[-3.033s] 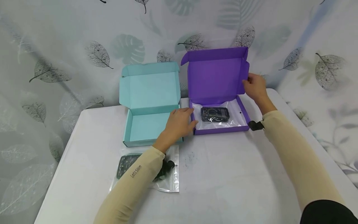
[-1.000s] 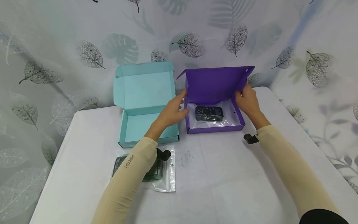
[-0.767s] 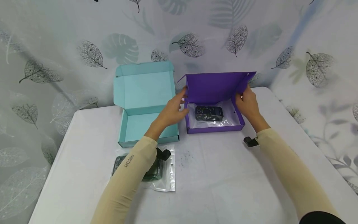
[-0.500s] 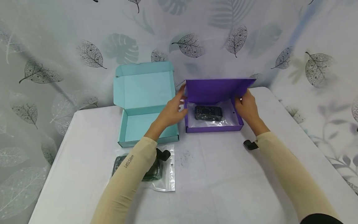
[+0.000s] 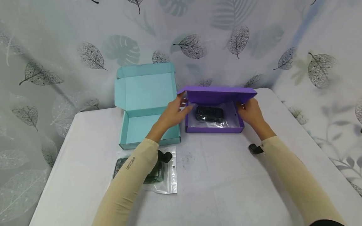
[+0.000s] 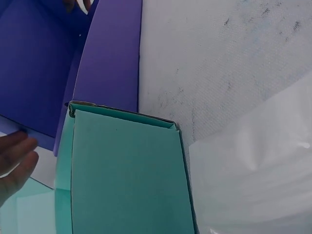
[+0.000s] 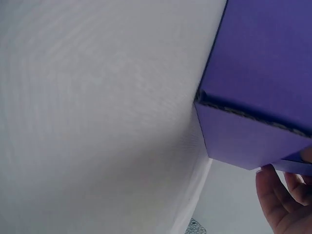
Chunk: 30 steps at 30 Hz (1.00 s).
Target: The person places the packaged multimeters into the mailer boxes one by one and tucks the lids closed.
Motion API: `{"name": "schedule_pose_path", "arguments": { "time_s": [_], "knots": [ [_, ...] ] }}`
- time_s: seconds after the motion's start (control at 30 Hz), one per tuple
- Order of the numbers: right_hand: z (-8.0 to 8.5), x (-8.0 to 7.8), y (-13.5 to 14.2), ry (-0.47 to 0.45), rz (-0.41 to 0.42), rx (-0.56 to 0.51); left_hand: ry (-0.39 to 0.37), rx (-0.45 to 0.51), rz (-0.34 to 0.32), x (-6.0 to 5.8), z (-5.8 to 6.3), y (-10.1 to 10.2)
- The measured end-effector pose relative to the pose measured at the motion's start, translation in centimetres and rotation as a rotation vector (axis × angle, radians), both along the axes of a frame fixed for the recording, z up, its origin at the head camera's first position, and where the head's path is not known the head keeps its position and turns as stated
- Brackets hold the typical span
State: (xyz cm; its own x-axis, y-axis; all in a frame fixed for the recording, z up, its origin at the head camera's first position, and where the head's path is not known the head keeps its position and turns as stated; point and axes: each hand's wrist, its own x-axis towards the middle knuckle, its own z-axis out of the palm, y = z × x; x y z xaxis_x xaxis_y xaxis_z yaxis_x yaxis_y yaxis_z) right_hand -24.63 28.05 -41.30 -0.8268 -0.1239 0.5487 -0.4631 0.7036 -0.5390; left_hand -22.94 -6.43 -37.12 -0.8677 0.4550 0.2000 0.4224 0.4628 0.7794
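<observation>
A purple mailer box [image 5: 213,130] stands at the back right of the table, its lid [image 5: 220,89] tilted forward over the tray. In it lies a black multimeter [image 5: 210,114] in clear plastic, its upper part shaded by the lid. My left hand [image 5: 169,116] is at the box's left side, fingers extended against the lid's left flap, thumb near the side wall. My right hand [image 5: 252,114] pinches the lid's right flap near the side wall; in the right wrist view its fingers [image 7: 269,187] curl at the flap's edge.
An open teal box [image 5: 150,144], bare inside, stands left of the purple one, lid upright. In front of it lies a clear zip bag [image 5: 171,183] with a dark green device [image 5: 155,175], partly under my left sleeve. A leaf-patterned curtain [image 5: 198,25] hangs behind the table.
The purple lid has swung from upright to tilted forward and low over the multimeter. My right hand has come down with it, and my left hand has moved to the flap.
</observation>
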Motion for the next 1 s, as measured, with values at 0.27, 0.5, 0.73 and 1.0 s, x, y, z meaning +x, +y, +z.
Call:
{"name": "schedule_pose_path", "arguments": {
  "time_s": [0.27,0.5,0.73,1.0],
  "knots": [
    [1.2,0.9,0.2,-0.147,0.029,0.056,0.039,0.030,-0.006,0.0,-0.3,-0.2],
    [1.8,1.5,0.9,-0.201,0.079,0.106,0.073,-0.015,-0.007,0.2,-0.6,-0.5],
    [2.1,1.6,1.6,-0.220,0.151,0.153,0.046,-0.010,-0.012,0.6,-0.9,-0.8],
    [2.7,2.6,2.1,-0.292,0.206,0.181,0.018,-0.016,-0.003,1.0,-1.1,-0.8]
  ]
}}
